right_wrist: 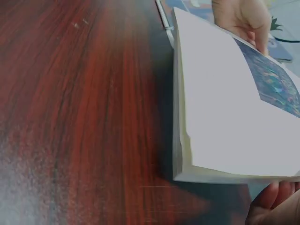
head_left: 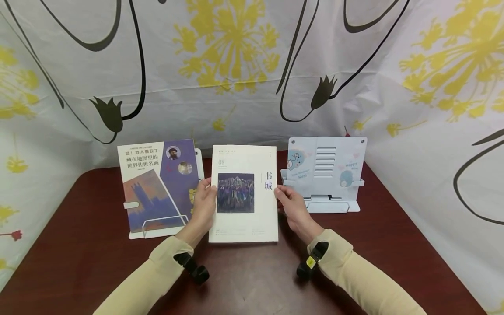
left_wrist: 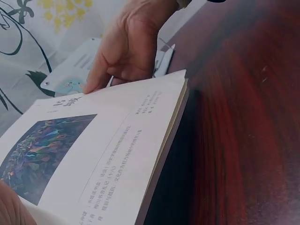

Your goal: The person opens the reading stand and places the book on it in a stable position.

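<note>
Both hands hold a white paperback book [head_left: 245, 227], its cover facing up with a dark mountain picture and the number 08. My left hand [head_left: 204, 208] grips its left edge, thumb on the cover and fingers behind. On the opposite edge my right hand [head_left: 296, 209] pinches the book the same way. In the left wrist view the book's cover [left_wrist: 117, 140] tilts over the table, with a dark shadow beneath its lower edge. The page edges [right_wrist: 185, 122] show in the right wrist view.
Left of the book, a purple and white book [head_left: 179, 175] leans on a white stand with a wire front rest [head_left: 165, 218]. To the right stands a pale blue and white book stand [head_left: 324, 175] with slots and side clips. A flower-printed cloth [head_left: 244, 113] hangs behind the dark red table [head_left: 393, 245].
</note>
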The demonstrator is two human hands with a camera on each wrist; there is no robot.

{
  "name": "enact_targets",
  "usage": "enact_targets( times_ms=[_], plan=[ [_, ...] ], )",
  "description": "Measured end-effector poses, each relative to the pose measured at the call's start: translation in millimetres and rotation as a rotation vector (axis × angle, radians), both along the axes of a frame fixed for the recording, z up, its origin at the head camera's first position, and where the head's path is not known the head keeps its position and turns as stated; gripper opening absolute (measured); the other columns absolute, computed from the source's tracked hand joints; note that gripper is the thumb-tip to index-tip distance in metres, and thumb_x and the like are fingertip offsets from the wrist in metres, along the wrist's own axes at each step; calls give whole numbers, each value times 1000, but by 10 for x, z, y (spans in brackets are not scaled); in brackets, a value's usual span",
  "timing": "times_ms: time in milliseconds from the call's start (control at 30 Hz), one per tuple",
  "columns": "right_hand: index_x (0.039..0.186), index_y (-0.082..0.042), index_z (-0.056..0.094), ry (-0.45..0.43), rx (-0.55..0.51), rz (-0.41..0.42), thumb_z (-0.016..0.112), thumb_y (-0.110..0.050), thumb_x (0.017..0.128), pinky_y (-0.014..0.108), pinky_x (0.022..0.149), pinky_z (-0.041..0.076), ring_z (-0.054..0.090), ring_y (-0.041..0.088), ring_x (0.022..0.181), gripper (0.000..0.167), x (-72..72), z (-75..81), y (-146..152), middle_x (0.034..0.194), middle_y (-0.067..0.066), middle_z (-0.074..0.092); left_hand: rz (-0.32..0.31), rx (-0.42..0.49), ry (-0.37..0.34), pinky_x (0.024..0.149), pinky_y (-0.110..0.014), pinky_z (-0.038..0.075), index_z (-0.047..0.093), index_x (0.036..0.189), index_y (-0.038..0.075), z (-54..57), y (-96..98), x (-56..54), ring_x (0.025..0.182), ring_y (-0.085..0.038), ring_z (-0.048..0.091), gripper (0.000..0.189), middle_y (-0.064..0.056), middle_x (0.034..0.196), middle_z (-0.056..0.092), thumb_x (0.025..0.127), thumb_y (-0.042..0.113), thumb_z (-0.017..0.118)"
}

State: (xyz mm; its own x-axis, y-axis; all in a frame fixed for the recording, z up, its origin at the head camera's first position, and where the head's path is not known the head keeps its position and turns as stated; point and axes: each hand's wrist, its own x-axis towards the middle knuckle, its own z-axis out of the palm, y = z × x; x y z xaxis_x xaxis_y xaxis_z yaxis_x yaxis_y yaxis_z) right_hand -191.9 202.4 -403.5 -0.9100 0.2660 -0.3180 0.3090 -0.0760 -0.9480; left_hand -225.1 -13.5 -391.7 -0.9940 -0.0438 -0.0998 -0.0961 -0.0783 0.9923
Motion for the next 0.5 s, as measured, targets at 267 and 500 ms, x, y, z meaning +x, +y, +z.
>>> enact_targets(
  times_ms=[267,500],
  plan=[
    [84,-15,60,66,-244,109,51,-11,97,19,59,39,45,8,64,16,63,270,168,71,-7,55,-73,84,-12,67,-21,48,40,130,0,113,-30,31,78,-6,56,32,-18,117,55,99,6,36],
    [74,-18,64,202,-264,219,46,-7,99,19,61,42,51,6,63,32,45,741,659,72,-6,63,-233,164,-12,76,-22,48,39,135,-1,378,257,-147,93,-10,56,36,-21,130,51,100,6,41]
  ],
)
